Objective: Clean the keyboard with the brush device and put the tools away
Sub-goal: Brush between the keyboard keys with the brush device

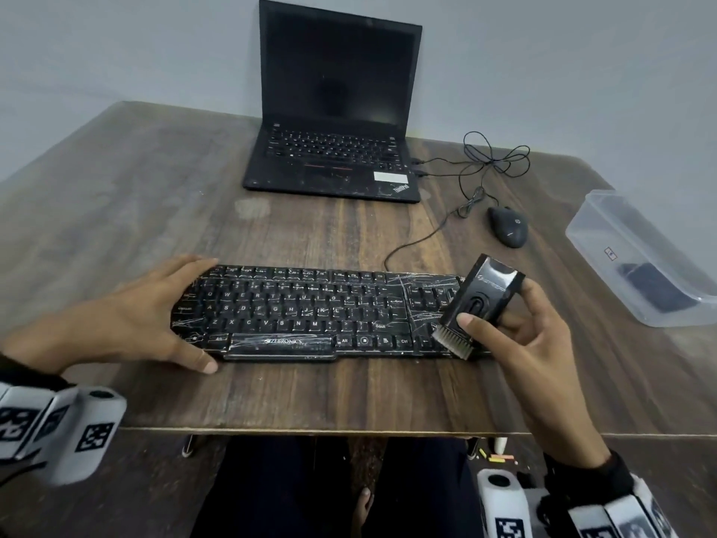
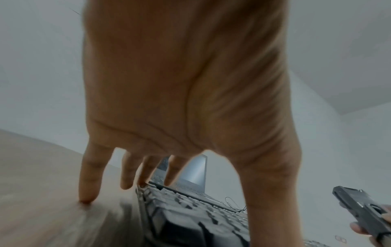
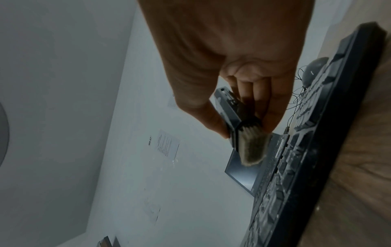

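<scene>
Black brush device (image 1: 482, 299) (bristles down) held by right fingers (image 1: 469, 323).

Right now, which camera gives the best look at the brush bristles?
The right wrist view: the brush bristles fill its centre, close and unobstructed, below the right hand. The head view shows them small beside the thumb. The left wrist view shows only the device's black body.

Dim, flat indoor light is falling evenly across the desk (image 1: 116, 196), casting only soft shadows. Wide-angle distortion is bending the head view's edges; both wrist views are looking blurred and washed-out.
</scene>
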Action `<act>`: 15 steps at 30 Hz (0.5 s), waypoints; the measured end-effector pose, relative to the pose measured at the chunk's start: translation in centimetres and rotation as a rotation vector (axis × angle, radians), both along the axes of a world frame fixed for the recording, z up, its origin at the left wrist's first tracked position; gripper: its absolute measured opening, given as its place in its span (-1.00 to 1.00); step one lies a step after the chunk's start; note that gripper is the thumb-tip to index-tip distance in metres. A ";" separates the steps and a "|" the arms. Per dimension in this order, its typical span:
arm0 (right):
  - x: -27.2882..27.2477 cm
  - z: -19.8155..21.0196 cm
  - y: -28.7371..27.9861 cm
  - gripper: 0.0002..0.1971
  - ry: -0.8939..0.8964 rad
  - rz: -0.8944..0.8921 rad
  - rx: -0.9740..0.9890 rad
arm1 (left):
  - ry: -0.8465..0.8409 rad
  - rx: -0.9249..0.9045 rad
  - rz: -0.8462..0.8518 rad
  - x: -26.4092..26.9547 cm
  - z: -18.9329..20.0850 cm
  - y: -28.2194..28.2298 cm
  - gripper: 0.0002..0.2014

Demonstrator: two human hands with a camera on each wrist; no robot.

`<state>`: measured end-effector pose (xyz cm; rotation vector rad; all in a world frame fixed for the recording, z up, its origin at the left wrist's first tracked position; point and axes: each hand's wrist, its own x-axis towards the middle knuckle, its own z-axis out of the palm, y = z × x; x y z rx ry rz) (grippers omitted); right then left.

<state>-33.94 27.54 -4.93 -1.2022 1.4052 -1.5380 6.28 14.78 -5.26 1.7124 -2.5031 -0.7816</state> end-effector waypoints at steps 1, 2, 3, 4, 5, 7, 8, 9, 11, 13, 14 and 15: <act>0.0 0.2 0.3 -0.35 0.013 -0.015 0.003 | 0.017 0.015 0.010 0.2 0.0 -0.3 0.66; 0.0 0.3 0.6 -0.27 0.023 -0.037 0.007 | 0.034 0.028 0.022 0.3 0.1 -0.5 0.68; -0.1 0.4 1.0 -0.19 0.036 -0.062 0.008 | 0.053 0.046 0.029 0.3 0.2 -0.6 0.69; -0.2 0.5 1.3 -0.13 0.051 -0.085 0.001 | 0.078 0.071 0.037 0.4 0.2 -0.8 0.68; -0.2 0.6 1.6 -0.10 0.061 -0.098 -0.009 | 0.117 0.100 0.045 0.4 0.3 -0.9 0.65; -0.3 0.5 2.0 -0.15 0.061 -0.107 -0.031 | 0.215 0.141 0.078 0.5 0.5 -0.8 0.56; -0.4 0.5 2.2 -0.20 0.054 -0.113 -0.037 | 0.240 0.133 0.094 0.5 0.5 -0.6 0.54; -0.5 0.4 2.3 -0.24 0.044 -0.122 -0.041 | 0.240 0.111 0.111 0.4 0.6 -0.3 0.52; -0.7 0.2 2.5 -0.29 0.038 -0.148 -0.043 | 0.197 0.035 0.136 -0.6 0.8 0.7 0.53; -0.7 0.2 2.3 -0.31 0.050 -0.153 -0.043 | 0.132 -0.037 0.136 -2.4 0.9 2.2 0.55; -0.5 0.2 2.1 -0.31 0.048 -0.149 -0.043 | 0.116 -0.057 0.141 -3.5 0.8 3.1 0.55; -0.4 0.2 1.8 -0.32 0.042 -0.147 -0.047 | 0.113 -0.074 0.143 -4.9 0.7 4.1 0.53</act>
